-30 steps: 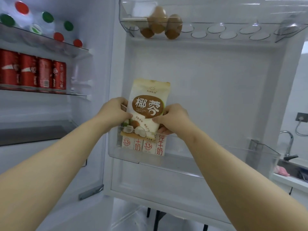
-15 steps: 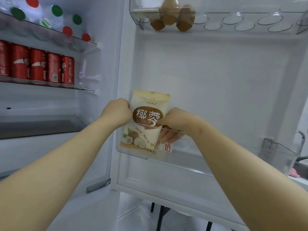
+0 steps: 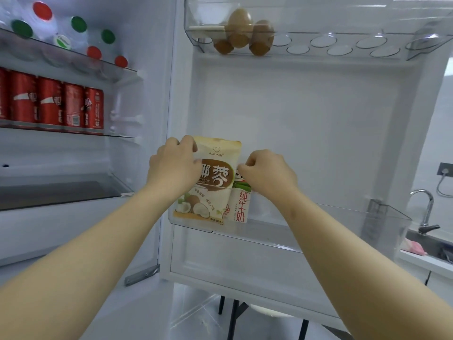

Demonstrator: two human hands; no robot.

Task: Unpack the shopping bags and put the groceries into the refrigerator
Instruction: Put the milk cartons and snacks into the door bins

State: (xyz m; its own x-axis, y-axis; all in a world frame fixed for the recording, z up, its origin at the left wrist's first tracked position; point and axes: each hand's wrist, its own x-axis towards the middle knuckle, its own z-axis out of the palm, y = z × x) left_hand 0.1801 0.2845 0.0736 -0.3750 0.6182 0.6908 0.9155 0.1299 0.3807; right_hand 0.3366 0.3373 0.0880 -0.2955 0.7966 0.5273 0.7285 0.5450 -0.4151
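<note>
Coconut pouch [image 3: 215, 177] now sits low in the door bin [image 3: 318, 231]
It has sunk to the bin's left end, against the milk carton [image 3: 241, 204]; left hand [image 3: 174, 165] and right hand [image 3: 267, 173] still grip its edges.

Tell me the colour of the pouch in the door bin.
The pouch is cream with a brown oval label and coconut pictures; head view.

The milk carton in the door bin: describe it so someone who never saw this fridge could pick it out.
On the inside of the open refrigerator door, look in the clear bin below the egg rack. At its left end, the milk carton stands right of the coconut pouch, under the right hand. It is the white box with red vertical characters.
</note>
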